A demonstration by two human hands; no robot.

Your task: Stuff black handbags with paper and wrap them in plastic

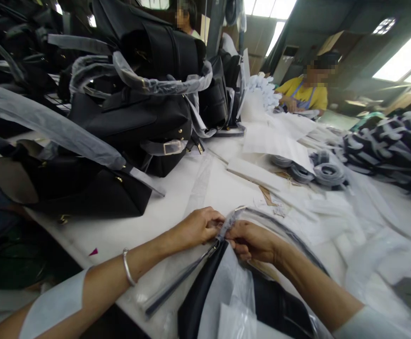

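Observation:
Both hands meet at the upper corner of a black handbag (pixel 201 287) at the table's near side. My left hand (pixel 203 228) pinches the plastic-wrapped bag strap (pixel 228 223) from the left, fingers closed. From the other side my right hand (pixel 253 240) grips the same strap end, fingers curled; the exact fingertip contact is hidden. The wrapped strap arches right, behind my right forearm. A narrow dark strip (pixel 177 285) slants down left from the bag's corner. White paper and clear plastic (pixel 237 287) lie over the bag's opening.
Black handbags with wrapped handles (pixel 131 122) are piled at the left. White sheets (pixel 279 141), coiled wrapped straps (pixel 328 174) and a heap of black-and-white pieces (pixel 392 146) cover the right side. A person in a yellow top (pixel 307 92) works across the table (pixel 149 240).

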